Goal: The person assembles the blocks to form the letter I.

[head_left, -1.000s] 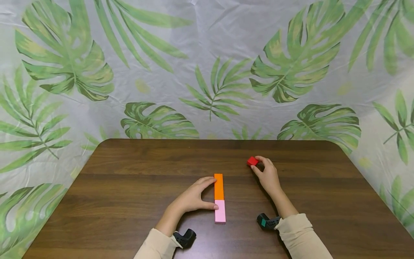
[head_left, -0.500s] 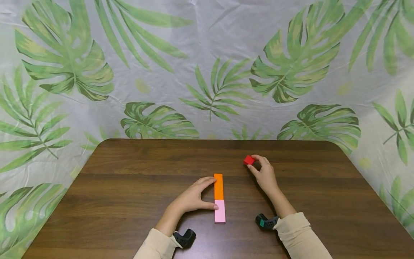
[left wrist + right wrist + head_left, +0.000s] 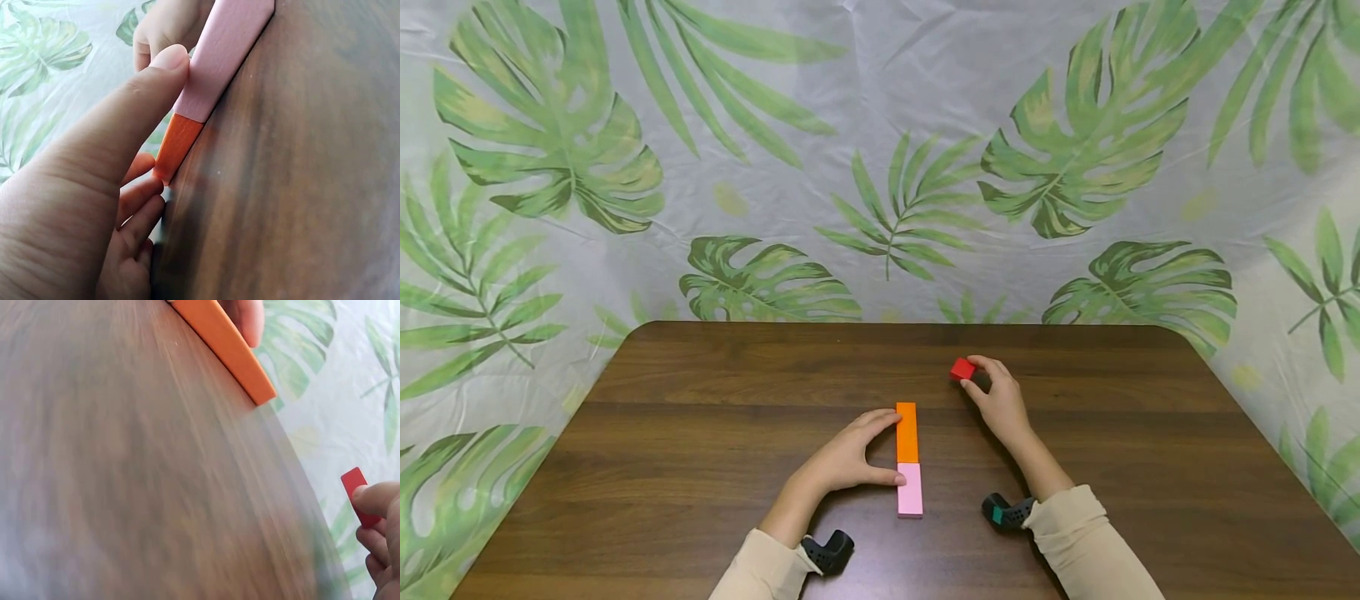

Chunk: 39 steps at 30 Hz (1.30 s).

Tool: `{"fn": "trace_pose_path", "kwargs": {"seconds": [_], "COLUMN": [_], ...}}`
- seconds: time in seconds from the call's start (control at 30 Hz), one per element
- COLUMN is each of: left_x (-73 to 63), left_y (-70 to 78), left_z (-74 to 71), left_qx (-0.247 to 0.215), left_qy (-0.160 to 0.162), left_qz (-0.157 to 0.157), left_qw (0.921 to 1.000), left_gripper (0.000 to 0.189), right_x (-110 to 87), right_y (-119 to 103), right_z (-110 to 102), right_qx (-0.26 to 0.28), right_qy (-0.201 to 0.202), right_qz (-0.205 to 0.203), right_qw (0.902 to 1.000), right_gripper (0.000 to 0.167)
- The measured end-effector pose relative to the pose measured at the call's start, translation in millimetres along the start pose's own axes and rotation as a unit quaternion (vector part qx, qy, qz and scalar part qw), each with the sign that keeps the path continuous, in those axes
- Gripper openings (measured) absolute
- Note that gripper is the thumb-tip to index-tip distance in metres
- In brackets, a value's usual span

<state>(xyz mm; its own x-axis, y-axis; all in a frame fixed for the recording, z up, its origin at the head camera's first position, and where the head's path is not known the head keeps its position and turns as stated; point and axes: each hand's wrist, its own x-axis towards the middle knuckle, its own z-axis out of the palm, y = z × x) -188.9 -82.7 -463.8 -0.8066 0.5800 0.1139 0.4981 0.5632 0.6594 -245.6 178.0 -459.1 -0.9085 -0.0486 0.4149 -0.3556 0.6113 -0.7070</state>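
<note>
An orange block (image 3: 907,432) and a pink block (image 3: 910,490) lie end to end on the table, forming a straight strip. My left hand (image 3: 846,457) touches its left side: the thumb rests against the pink block and the fingertips meet the orange one, also visible in the left wrist view. Farther back to the right, my right hand (image 3: 1003,404) pinches a small red block (image 3: 962,369) between thumb and fingers. The right wrist view shows the red block (image 3: 360,497) held apart from the orange block (image 3: 228,347).
The dark wooden table (image 3: 700,467) has rounded far corners and ends at a leaf-patterned cloth (image 3: 880,167). Each wrist wears a black camera mount, one at the left wrist (image 3: 830,552) and one at the right wrist (image 3: 1006,512).
My right hand has moved left with the red block, closer to the far end of the strip. The left hand and the orange and pink blocks have stayed put.
</note>
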Motion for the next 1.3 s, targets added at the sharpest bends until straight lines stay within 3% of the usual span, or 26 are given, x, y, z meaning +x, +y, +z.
{"fn": "trace_pose_path", "kwargs": {"seconds": [0.7,1.3], "left_x": [1.8,1.8], "left_y": [-0.8,-1.8], "left_z": [-0.6,0.2], "left_qx": [0.003,0.005], "left_qy": [0.001,0.001], "left_qz": [0.009,0.009], "left_qw": [1.0,0.9999], "left_gripper": [0.085,0.086], "right_x": [5.1,5.9], "right_y": [-17,-22], "right_z": [30,50], "right_qx": [0.019,0.006], "right_qy": [-0.037,-0.082], "right_qz": [-0.012,-0.028], "right_qw": [0.9991,0.9962], "right_gripper": [0.035,0.036]}}
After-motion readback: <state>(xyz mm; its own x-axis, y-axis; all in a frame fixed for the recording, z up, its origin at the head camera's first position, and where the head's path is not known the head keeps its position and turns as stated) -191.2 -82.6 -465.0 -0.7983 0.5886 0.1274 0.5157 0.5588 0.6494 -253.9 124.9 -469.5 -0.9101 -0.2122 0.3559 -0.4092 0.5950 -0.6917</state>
